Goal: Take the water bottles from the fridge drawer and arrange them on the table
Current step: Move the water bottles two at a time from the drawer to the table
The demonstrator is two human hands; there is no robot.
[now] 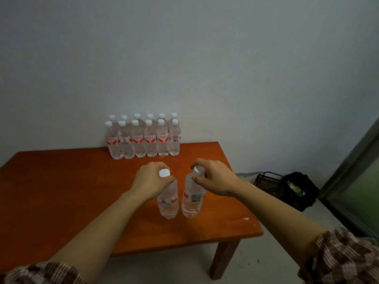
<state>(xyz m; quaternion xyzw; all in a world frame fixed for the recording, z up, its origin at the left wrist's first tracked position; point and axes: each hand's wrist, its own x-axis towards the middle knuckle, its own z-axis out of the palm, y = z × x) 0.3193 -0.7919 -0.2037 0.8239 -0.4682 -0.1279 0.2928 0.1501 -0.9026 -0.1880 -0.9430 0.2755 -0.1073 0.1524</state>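
Two water bottles stand out at the centre of the frame, side by side and just apart: the left bottle (168, 199) under the left hand (150, 179), the right bottle (192, 198) under the right hand (214, 178). Each grip is closed round a neck from above, fingers curled just below the white screw cap. The bases are low over the surface (61, 191), but I cannot tell whether they touch it. Beyond them, at the back edge against the wall, a block of twelve bottles (143, 138) stands in two rows of six.

The step looks like setting this pair down to begin a third row. It would go best with both lowered straight, bases flat and lined up with the columns ahead, and each neck let go only once its bottle stands by itself.

The bottles are clear thin plastic, full of water, tall and narrow-footed (easy to tip), with red-and-white label bands. The wood is smooth, glossy and orange-brown. At the right of the frame, a black mesh basket (267, 181) and a dark bag (299, 193) lie on the floor.
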